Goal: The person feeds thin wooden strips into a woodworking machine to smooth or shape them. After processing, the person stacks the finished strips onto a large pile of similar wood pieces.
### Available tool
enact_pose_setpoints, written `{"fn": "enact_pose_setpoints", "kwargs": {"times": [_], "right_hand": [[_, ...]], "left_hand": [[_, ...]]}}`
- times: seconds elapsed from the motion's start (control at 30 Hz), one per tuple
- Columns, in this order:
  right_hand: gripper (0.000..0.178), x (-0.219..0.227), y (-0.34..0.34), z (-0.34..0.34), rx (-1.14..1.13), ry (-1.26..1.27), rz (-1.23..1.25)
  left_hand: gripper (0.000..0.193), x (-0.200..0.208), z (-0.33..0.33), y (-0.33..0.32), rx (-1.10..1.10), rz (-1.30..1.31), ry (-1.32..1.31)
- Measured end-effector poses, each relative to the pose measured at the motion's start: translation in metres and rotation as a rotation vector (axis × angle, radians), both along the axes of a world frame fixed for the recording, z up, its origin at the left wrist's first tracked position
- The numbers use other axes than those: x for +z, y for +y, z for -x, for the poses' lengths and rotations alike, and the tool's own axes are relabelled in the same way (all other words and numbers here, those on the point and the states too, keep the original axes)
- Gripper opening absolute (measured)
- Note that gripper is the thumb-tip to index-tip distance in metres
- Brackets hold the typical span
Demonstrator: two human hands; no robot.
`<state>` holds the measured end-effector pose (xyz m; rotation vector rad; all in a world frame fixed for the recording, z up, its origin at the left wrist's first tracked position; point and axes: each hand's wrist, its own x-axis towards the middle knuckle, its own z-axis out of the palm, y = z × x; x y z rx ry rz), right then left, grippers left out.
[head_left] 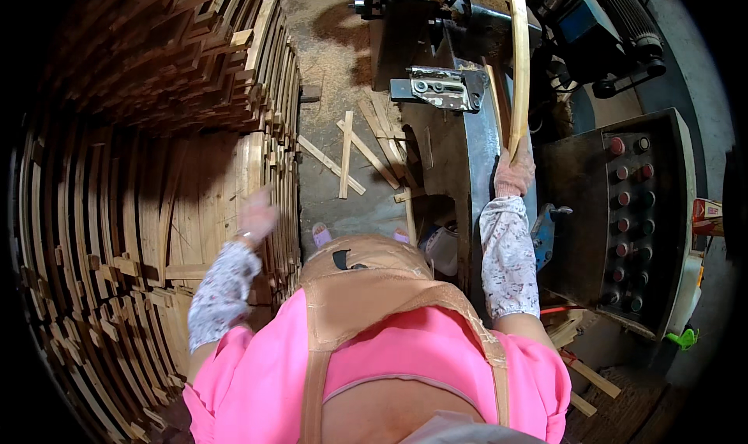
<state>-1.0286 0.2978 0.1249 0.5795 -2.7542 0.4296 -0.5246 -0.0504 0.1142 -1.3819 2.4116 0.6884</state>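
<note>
Our right hand (514, 173) gripped a wooden strip (520, 70) near the tabletop's (483, 152) right edge, seemingly mid-feed, needing straight guidance; left hand's (258, 214) fingers looked unclear.

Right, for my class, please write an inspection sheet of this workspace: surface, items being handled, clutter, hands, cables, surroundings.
Surface: metal machine bed, running lengthwise ahead of the right arm.
Items handled: one long wooden strip, pointing away from the person.
Clutter: loose wood pieces crossed on the floor; sawdust beyond.
Hands: right hand grips the strip's near end; left hand is blurred, near stacked wood.
Cables: red line, cable or hose unclear.
Surroundings: wood stacks left; push-button control box right.
</note>
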Motion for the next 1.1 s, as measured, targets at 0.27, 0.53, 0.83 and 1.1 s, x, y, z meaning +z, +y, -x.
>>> {"fn": "enact_pose_setpoints", "kwargs": {"times": [0.27, 0.53, 0.83, 1.1], "right_hand": [[0.059, 0.016, 0.166, -0.178, 0.14, -0.066, -0.084], [0.052, 0.013, 0.175, -0.181, 0.096, 0.052, -0.115], [0.039, 0.002, 0.029, -0.031, 0.201, 0.064, -0.224], [0.081, 0.054, -0.104, -0.083, 0.664, -0.76, 0.351]], "left_hand": [[0.052, 0.007, -0.229, 0.027, -0.075, 0.128, -0.714], [0.043, -0.016, -0.16, 0.002, 0.103, 0.238, -0.218], [0.066, 0.109, 0.078, -0.044, 0.165, 0.074, 0.322], [0.042, 0.159, 0.188, -0.071, 0.317, -0.528, 1.372]]}}
